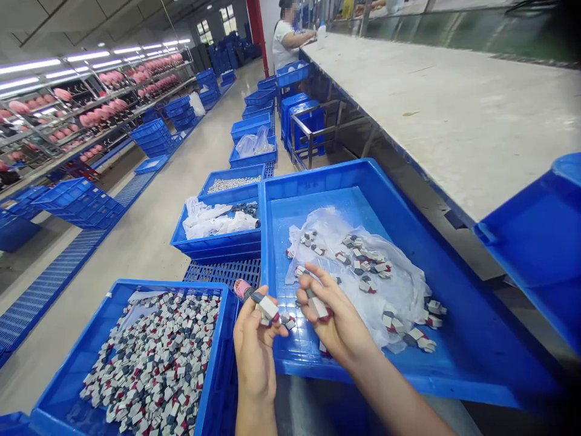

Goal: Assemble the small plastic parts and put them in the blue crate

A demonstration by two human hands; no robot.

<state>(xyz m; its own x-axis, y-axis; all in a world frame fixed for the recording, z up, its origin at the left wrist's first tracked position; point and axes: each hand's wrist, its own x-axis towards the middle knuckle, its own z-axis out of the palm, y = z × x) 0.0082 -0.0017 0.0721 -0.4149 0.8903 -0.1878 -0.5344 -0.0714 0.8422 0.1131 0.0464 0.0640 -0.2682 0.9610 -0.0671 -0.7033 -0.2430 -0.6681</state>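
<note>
Both hands are raised over the near left part of a large blue tray (267,242), apart from each other, each with a small block-shaped piece in its grip. Between thumb and fingers, the left hand (255,354) pinches a white, grey and maroon piece (267,307). Just beyond its fingertips shows a pink-and-dark item (242,288); whether the hand holds it too is hard to tell. The right hand (338,318) has its fingers curled around a similar piece (318,307), partly hidden by them, pale with a maroon end.

Beneath the hands and to their right, a crumpled clear plastic sheet (411,284) lies in the tray, with loose pieces (367,260) of the same colours scattered over it. More of them lie on the tray floor at the sheet's right edge, and a few show close by the hands.

To the left of the left hand, a blue crate (167,283) holds a dense heap of such pieces (154,363). Ahead of the hands stand a bin with white plastic (218,224) and dark parts in it, and behind that another with small white parts (236,183). A long pale table (454,109) runs ahead and to the right, with a person (285,45) at its far end.
</note>
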